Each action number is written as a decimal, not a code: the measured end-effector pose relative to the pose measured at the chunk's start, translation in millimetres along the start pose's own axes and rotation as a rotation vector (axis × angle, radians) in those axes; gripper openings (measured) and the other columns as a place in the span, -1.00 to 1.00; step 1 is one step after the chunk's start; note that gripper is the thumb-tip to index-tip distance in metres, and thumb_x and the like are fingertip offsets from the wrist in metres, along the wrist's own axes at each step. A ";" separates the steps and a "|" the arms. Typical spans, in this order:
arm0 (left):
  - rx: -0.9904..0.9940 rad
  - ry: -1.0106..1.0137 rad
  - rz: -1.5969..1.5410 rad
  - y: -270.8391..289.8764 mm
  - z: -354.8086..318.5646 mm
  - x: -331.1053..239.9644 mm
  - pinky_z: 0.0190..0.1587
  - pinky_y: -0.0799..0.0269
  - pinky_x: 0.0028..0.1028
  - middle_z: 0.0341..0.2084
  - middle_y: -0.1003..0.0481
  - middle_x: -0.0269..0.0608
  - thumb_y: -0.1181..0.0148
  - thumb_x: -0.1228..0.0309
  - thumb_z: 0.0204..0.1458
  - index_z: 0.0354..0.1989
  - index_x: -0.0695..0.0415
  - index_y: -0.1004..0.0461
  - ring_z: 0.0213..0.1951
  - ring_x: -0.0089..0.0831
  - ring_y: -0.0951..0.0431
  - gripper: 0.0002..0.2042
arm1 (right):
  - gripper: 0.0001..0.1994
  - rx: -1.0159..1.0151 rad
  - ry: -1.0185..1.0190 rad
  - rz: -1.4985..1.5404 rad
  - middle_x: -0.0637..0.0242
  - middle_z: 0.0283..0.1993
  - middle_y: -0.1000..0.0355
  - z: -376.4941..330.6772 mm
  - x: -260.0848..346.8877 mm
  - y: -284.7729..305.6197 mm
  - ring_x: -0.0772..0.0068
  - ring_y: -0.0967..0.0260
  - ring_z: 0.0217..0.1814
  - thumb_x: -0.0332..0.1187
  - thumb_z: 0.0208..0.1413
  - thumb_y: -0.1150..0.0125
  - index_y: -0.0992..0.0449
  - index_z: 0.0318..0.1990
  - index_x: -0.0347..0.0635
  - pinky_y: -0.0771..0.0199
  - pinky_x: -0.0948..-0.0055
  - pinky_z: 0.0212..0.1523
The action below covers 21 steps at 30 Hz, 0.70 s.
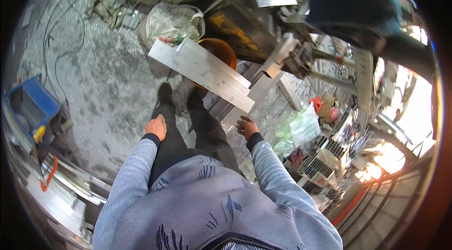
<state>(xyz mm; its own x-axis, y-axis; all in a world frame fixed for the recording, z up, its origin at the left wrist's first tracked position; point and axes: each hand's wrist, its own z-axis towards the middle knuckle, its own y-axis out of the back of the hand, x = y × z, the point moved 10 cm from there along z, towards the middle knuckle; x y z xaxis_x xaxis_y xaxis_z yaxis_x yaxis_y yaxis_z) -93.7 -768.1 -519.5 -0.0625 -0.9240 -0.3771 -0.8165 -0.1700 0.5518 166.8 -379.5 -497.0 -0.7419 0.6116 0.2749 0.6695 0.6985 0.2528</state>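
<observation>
My left hand (157, 127) hangs beside my left thigh, loosely bent, with no object visible in it; its fingertips are partly hidden. My right hand (246, 127) is held out to the right of my legs, fingers a little curled and apart, holding nothing. Ahead of my feet, several flat silvery metal bars (207, 73) lie side by side across an orange bucket (220, 52). Their near right end is the part closest to my right hand, with a gap between them. Neither hand touches the bars.
A crumpled whitish sack (172, 22) lies beyond the bars. At left stands a blue metal-framed piece of equipment (35, 99), near long metal profiles (56, 198). A person in dark clothing (353, 0) is at upper right, by metal framework. Clear plastic (303, 127) and cut profiles (322, 158) lie right.
</observation>
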 end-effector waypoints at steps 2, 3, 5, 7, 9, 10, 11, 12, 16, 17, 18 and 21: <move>0.046 0.017 -0.050 11.8 -1.0 10.7 -0.09 -0.47 0.05 -0.31 -0.61 0.15 -0.07 0.34 0.19 -0.16 0.11 -0.51 -0.18 0.16 -0.59 -0.83 | -0.49 -0.016 0.060 -0.101 0.23 -0.14 -0.55 -31.4 -7.2 15.3 0.41 -0.50 -0.31 -0.44 0.18 -0.19 -0.38 0.31 -0.25 -0.47 0.44 -0.36; 0.082 0.051 -0.039 17.2 -0.4 18.8 -0.03 -0.48 0.03 -0.24 -0.61 0.14 -0.07 0.32 0.17 -0.15 0.09 -0.51 -0.12 0.15 -0.59 -0.82 | -0.50 -0.057 0.070 -0.089 0.23 -0.15 -0.55 -43.2 -13.0 24.2 0.41 -0.51 -0.30 -0.44 0.17 -0.19 -0.39 0.30 -0.25 -0.47 0.43 -0.36; 0.125 0.061 0.069 31.6 2.4 30.4 0.02 -0.48 -0.01 -0.17 -0.61 0.14 -0.08 0.30 0.16 -0.10 0.08 -0.53 -0.06 0.12 -0.58 -0.78 | -0.49 -0.074 0.113 -0.039 0.25 -0.18 -0.54 -60.8 -24.4 37.3 0.43 -0.49 -0.32 -0.47 0.14 -0.20 -0.40 0.29 -0.26 -0.47 0.42 -0.38; 0.164 0.075 0.197 48.5 9.3 38.5 0.12 -0.48 -0.09 -0.05 -0.59 0.12 -0.10 0.25 0.14 -0.02 0.06 -0.56 0.04 0.07 -0.57 -0.71 | -0.48 -0.099 0.148 0.040 0.24 -0.17 -0.54 -71.7 -37.9 48.0 0.44 -0.47 -0.36 -0.48 0.13 -0.20 -0.40 0.29 -0.27 -0.47 0.43 -0.41; 0.154 0.018 0.263 67.4 19.0 28.2 0.13 -0.48 -0.10 -0.04 -0.60 0.09 -0.09 0.23 0.17 -0.07 0.09 -0.59 0.04 0.06 -0.57 -0.71 | -0.48 -0.159 0.127 0.142 0.23 -0.19 -0.55 -76.7 -54.8 56.5 0.46 -0.46 -0.40 -0.49 0.13 -0.20 -0.39 0.29 -0.29 -0.46 0.47 -0.47; 0.117 -0.018 0.295 80.2 24.2 18.1 0.11 -0.49 -0.10 -0.08 -0.61 0.09 -0.09 0.22 0.19 -0.12 0.10 -0.61 0.01 0.07 -0.58 -0.73 | -0.48 -0.134 0.160 0.160 0.23 -0.20 -0.55 -78.9 -57.9 53.6 0.46 -0.46 -0.40 -0.50 0.13 -0.19 -0.39 0.29 -0.29 -0.47 0.47 -0.47; 0.079 -0.085 0.292 91.6 30.6 -0.4 0.09 -0.49 -0.07 -0.11 -0.61 0.08 -0.10 0.20 0.17 -0.13 0.11 -0.61 -0.01 0.07 -0.58 -0.71 | -0.48 -0.136 0.163 0.176 0.23 -0.21 -0.55 -79.5 -62.1 52.8 0.46 -0.46 -0.40 -0.50 0.13 -0.19 -0.38 0.29 -0.29 -0.48 0.47 -0.47; 0.051 -0.151 0.286 102.9 36.1 -21.7 0.06 -0.48 -0.05 -0.14 -0.62 0.10 -0.10 0.16 0.15 -0.12 0.11 -0.61 -0.03 0.10 -0.59 -0.69 | -0.48 -0.139 0.164 0.197 0.23 -0.22 -0.55 -78.9 -64.8 51.2 0.46 -0.46 -0.41 -0.51 0.13 -0.18 -0.38 0.30 -0.29 -0.48 0.48 -0.48; -0.030 -0.339 0.072 132.2 45.4 -127.5 0.03 -0.50 -0.10 -0.18 -0.63 0.11 -0.21 0.05 0.12 -0.15 0.16 -0.60 -0.06 0.10 -0.61 -0.61 | -0.52 -0.084 0.202 0.155 0.21 -0.24 -0.55 -62.3 -54.9 40.2 0.44 -0.48 -0.41 -0.51 0.13 -0.19 -0.43 0.25 -0.32 -0.49 0.47 -0.48; -0.022 -0.365 -0.018 134.5 46.1 -155.0 0.01 -0.51 -0.14 -0.20 -0.63 0.11 -0.23 0.02 0.11 -0.15 0.16 -0.61 -0.08 0.08 -0.62 -0.59 | -0.53 -0.073 0.240 0.116 0.20 -0.25 -0.56 -54.2 -43.6 40.3 0.44 -0.48 -0.41 -0.51 0.13 -0.19 -0.44 0.24 -0.33 -0.49 0.46 -0.48; -0.056 -0.395 -0.013 137.9 46.7 -183.4 0.00 -0.51 -0.17 -0.21 -0.64 0.08 -0.23 0.02 0.13 -0.17 0.18 -0.61 -0.07 0.07 -0.62 -0.58 | -0.55 -0.055 0.266 0.084 0.19 -0.27 -0.56 -45.5 -32.7 39.8 0.43 -0.49 -0.40 -0.51 0.14 -0.19 -0.46 0.22 -0.34 -0.50 0.46 -0.48; 0.013 -0.421 -0.328 133.3 48.9 -256.8 -0.03 -0.52 -0.24 -0.26 -0.67 0.00 -0.26 -0.01 0.15 -0.04 0.16 -0.54 -0.14 -0.07 -0.67 -0.54 | -0.55 -0.095 0.407 0.011 0.15 -0.33 -0.57 -21.8 19.7 52.3 0.41 -0.53 -0.41 -0.49 0.12 -0.16 -0.50 0.21 -0.30 -0.49 0.44 -0.51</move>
<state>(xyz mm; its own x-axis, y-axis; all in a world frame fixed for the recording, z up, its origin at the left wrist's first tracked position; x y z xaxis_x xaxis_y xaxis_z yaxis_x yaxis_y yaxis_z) -214.5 -536.7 -385.5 -0.0253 -0.6051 -0.7958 -0.8385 -0.4205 0.3464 187.9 -339.0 -458.1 -0.6723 0.4086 0.6173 0.6917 0.6438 0.3272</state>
